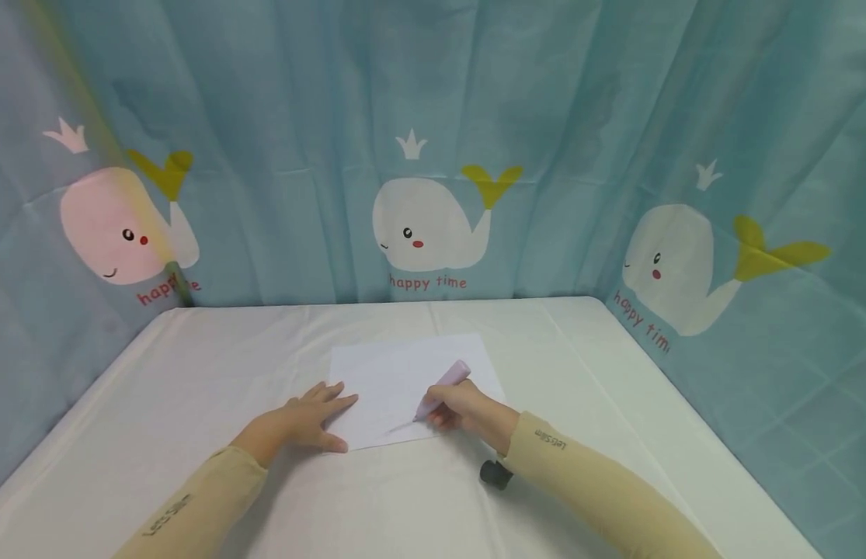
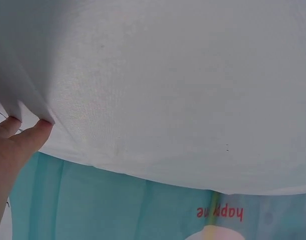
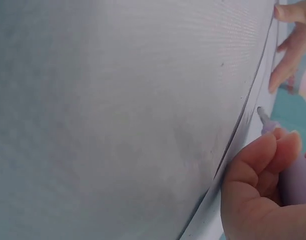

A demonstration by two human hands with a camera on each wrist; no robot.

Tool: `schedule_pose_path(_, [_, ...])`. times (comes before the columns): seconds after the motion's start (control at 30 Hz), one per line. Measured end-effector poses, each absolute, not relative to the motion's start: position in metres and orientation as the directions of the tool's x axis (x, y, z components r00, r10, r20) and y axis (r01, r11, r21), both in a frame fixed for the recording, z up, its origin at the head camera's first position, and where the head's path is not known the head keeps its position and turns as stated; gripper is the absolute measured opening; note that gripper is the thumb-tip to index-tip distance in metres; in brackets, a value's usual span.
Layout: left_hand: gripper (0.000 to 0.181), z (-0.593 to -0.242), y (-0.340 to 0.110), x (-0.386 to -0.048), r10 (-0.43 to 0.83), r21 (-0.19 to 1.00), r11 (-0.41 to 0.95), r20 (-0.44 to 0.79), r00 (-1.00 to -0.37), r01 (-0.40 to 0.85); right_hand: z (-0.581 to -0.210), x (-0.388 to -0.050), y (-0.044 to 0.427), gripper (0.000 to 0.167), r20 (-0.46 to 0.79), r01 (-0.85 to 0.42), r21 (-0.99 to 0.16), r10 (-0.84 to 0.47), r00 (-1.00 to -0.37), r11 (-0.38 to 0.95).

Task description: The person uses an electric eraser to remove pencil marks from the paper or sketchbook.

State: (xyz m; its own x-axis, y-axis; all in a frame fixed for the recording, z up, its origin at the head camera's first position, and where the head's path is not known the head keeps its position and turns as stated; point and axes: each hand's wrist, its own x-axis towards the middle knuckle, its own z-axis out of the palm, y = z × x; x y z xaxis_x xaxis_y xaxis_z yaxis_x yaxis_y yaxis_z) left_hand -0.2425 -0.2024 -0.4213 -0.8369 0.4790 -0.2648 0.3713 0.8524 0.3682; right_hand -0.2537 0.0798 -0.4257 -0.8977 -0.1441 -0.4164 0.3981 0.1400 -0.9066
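Marking step apparently in hand: right hand's (image 1: 464, 405) fingers pinch a thick lilac pen-like tool (image 1: 452, 374) over a white rectangular paper sheet (image 1: 394, 376) beneath them, left hand's (image 1: 308, 418) fingers lie spread at its edge; next stroke likely calls for steady paper.

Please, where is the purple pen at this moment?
In the head view, the purple pen is in the right hand, its tip near the white paper's lower edge.

blue-green curtains (image 1: 293, 85), printed with pale whales (image 1: 422, 225), small crowns (image 1: 412, 147) and red lettering (image 1: 428, 282), hung on three sides of the white-covered worktop (image 1: 579, 396); a yellowish band (image 1: 71, 74) slanted down at the left.
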Motion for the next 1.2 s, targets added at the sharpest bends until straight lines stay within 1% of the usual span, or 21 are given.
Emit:
schedule_pose_path(0.1, [0.088,-0.4218,-0.2025,-0.2427,0.473,0.357,0.858,-0.267,-0.84,0.37,-0.4247,-0.2541,0.0788,0.018,-0.417,0.399,-0.907,-0.157,-0.895,0.132])
schedule_pose_path(0.23, [0.088,-0.4222,-0.2022,-0.2427,0.472,0.359,0.858,-0.267,-0.84,0.368,-0.4238,-0.2532,0.0778,0.015,-0.428,0.402,-0.901,-0.195,-0.882,0.16])
schedule_pose_path(0.33, [0.088,-0.4216,-0.2019,-0.2422,0.471,0.359,0.858,-0.268,-0.84,0.367,-0.4236,-0.2524,0.0776,0.019,-0.426,0.4,-0.902,-0.182,-0.886,0.163])
schedule_pose_path(0.53, [0.088,-0.4182,-0.2008,-0.2407,0.462,0.367,0.861,-0.275,-0.843,0.352,-0.4239,-0.254,0.0775,0.018,-0.416,0.388,-0.903,-0.156,-0.896,0.183])
schedule_pose_path(0.63, [0.088,-0.4181,-0.2013,-0.2405,0.465,0.359,0.861,-0.272,-0.842,0.36,-0.423,-0.2543,0.0767,0.021,-0.421,0.39,-0.9,-0.154,-0.894,0.198])
schedule_pose_path(0.83, [0.087,-0.4185,-0.2033,-0.2404,0.472,0.359,0.857,-0.259,-0.843,0.37,-0.4224,-0.2536,0.0753,0.023,-0.412,0.384,-0.907,-0.173,-0.894,0.176])
schedule_pose_path(1.2, [0.091,-0.4246,-0.2052,-0.244,0.495,0.373,0.843,-0.256,-0.83,0.388,-0.4227,-0.2534,0.0774,0.019,-0.451,0.425,-0.891,-0.21,-0.868,0.157])
